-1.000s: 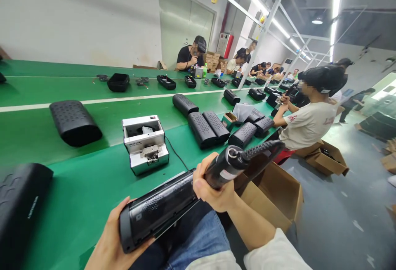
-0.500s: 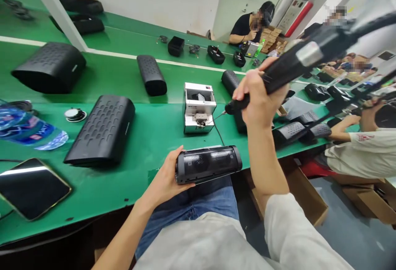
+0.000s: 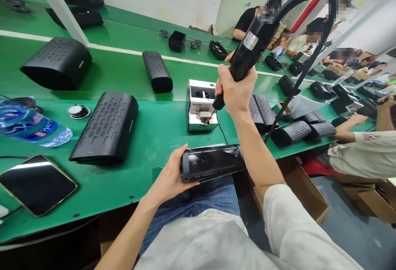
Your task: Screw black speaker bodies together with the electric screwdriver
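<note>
My left hand grips the left end of a black speaker housing, which lies on its side at the table's front edge. Perforated areas show under its glossy front. Wrapped in my right hand is a black electric screwdriver, tilted with its bit pointing down and left. A thick cable loops away from its top. The bit is at the front of a silver screw feeder; whether it touches a screw there is too small to tell.
Black speakers with textured covers stand left on the green table. A water bottle, a phone and a small round part lie there too. Co-workers sit behind and at right. Cardboard boxes stand on the floor.
My right hand has brought the screwdriver left and turned it more upright, so its bit is now at the screw feeder. My left hand still holds the speaker housing. The view has shifted slightly.
</note>
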A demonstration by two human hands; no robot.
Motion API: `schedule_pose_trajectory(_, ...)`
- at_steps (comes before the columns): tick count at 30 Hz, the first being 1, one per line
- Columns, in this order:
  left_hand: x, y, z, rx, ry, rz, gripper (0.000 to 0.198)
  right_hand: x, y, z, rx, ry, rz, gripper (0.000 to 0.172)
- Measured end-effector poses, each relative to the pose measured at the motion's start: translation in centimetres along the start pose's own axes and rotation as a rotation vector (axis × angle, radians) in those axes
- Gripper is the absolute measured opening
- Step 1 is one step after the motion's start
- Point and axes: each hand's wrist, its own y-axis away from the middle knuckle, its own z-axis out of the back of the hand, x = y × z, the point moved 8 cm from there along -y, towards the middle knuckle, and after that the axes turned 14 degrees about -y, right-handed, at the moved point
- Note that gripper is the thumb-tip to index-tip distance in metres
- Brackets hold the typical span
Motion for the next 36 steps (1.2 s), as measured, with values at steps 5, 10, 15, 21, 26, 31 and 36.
schedule_pose_trajectory(5, -0.2, -0.1, 0.2, -0.013, -0.019, -0.006, 0.125, 3.9, 0.5, 1.1, -0.013, -0.079, -0.071, 0.03)
schedule_pose_trajectory(10, -0.2, -0.3, 0.3, -0.014, -0.045, -0.02, 0.125, 13.8, 1.9, 4.9, -0.048, -0.095, -0.067, 0.022)
schedule_pose_trajectory(15, 0.5, -0.4, 0.1, -0.003, -0.087, 0.022, 0.126, 21.6, 5.1, 8.4, -0.159, -0.009, -0.066, 0.028)
schedule_pose_trajectory(21, 1.4, -0.2, -0.2, 0.015, -0.107, 0.089, 0.13, 23.1, 7.7, 9.9, -0.162, 0.066, -0.04, 0.033)
schedule_pose_trajectory(26, 1.8, -0.2, -0.4, 0.029, -0.089, 0.098, 0.132, 22.2, 8.2, 9.9, -0.132, 0.031, -0.068, 0.024)
schedule_pose_trajectory(31, 1.0, -0.3, 0.1, 0.008, -0.081, 0.04, 0.127, 19.8, 9.8, 10.0, -0.115, 0.052, -0.16, 0.023)
schedule_pose_trajectory(36, 0.3, -0.2, 0.7, -0.019, -0.079, 0.037, 0.111, 16.2, 12.2, 10.7, -0.124, -0.03, -0.341, 0.022)
